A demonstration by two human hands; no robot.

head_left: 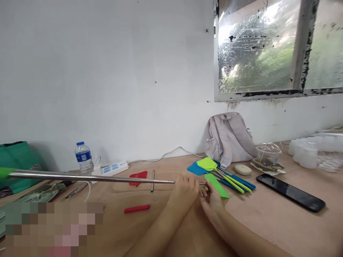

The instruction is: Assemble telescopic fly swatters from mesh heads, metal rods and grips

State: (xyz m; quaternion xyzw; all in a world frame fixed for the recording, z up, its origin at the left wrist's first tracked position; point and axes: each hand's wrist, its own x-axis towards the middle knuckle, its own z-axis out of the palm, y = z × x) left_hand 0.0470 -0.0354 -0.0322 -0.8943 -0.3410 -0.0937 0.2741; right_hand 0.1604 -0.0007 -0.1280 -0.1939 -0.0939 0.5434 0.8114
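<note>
A telescopic fly swatter stretches across my view, its steel rod (93, 177) running from a green handle (4, 173) at the left edge to a bright green swatter head (218, 187) at the right. My left hand (186, 189) is closed around the thin end of the rod. Close beside it, my right hand (211, 198) pinches the rod where it meets the green head; the fingers partly hide that joint. Left of my hands lie a red swatter head (138, 177), a short metal tube (152, 181) and a red handle (136, 208).
Blue and yellow swatters (235, 180) lie piled beyond my right hand. Farther right are a black phone (291, 192), a round cream object (243, 169), a backpack (229, 139) and plastic cups (305, 153). A water bottle (84, 157) and power strip (112, 168) stand at back left.
</note>
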